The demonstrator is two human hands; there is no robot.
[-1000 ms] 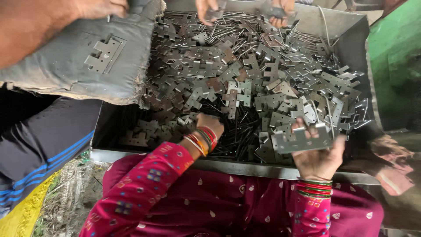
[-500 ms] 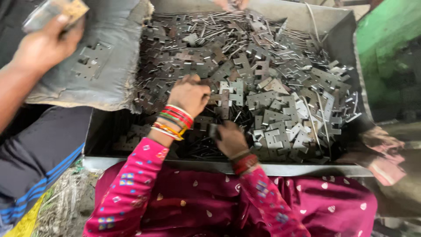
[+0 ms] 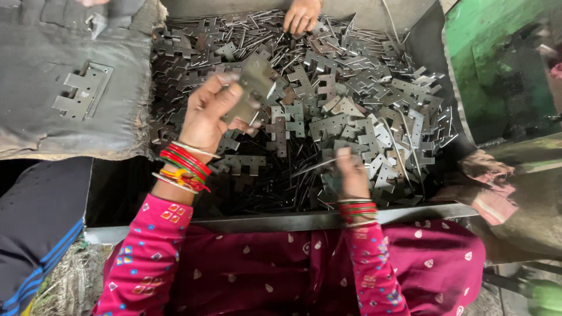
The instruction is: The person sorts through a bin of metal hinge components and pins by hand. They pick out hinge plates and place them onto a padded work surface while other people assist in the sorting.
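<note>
My left hand (image 3: 212, 114) is raised over the metal tray (image 3: 281, 221) and grips a flat notched metal plate (image 3: 250, 89) between thumb and fingers. Lower down, my right hand (image 3: 350, 174) rests on the heap of metal plates and thin rods (image 3: 351, 99), its fingers pinching a thin metal rod (image 3: 319, 165) near the tray's front. Both wrists wear coloured bangles and pink patterned sleeves.
A grey padded cloth (image 3: 70, 93) at the left carries one notched plate (image 3: 82, 90). Another person's hand (image 3: 301, 14) reaches into the heap at the far edge. A dark-clothed person's leg (image 3: 35, 228) is at lower left. A green surface (image 3: 497, 64) stands at the right.
My left hand has lifted out of the heap with a plate in it. My right hand has shifted right and lower, onto the rods near the tray's front.
</note>
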